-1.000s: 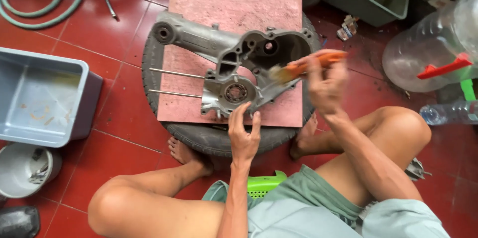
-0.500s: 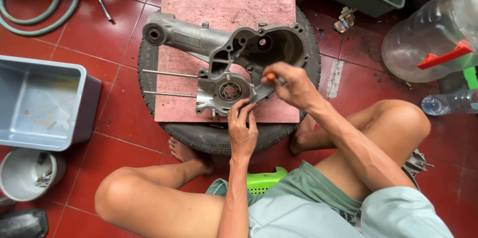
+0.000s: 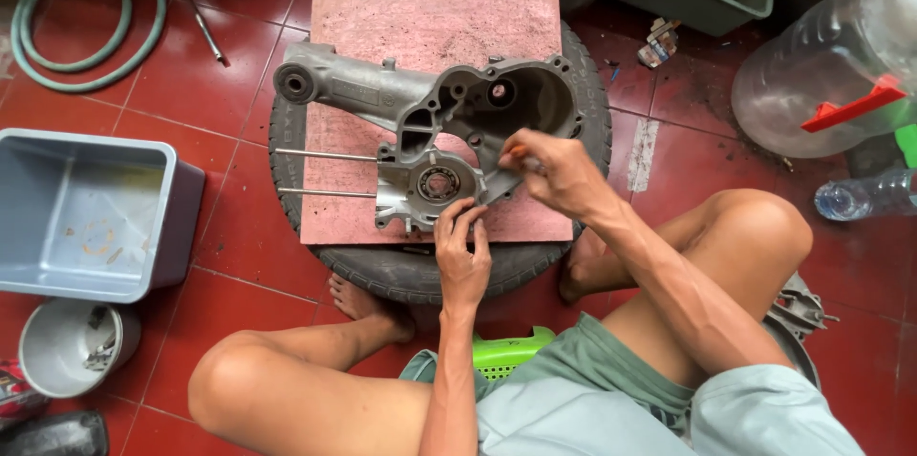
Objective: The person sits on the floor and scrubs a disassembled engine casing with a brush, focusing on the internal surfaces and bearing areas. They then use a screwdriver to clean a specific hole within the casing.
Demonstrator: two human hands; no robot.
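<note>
On a red-tiled floor, a pinkish board (image 3: 430, 31) rests across an old tyre (image 3: 592, 122), carrying a grey engine casing (image 3: 430, 122) whose long axis runs left to right, arm end to my left. My left hand (image 3: 461, 251) presses its fingers closed on the casing's near edge by the bearing, while my right hand (image 3: 564, 172), the nearer to the open cavity, has its grip shut around a small orange-handled brush (image 3: 517, 152) touching the casing's right wall. Half a second ago that brush sat a little lower and further left; a second ago it was raised clear.
</note>
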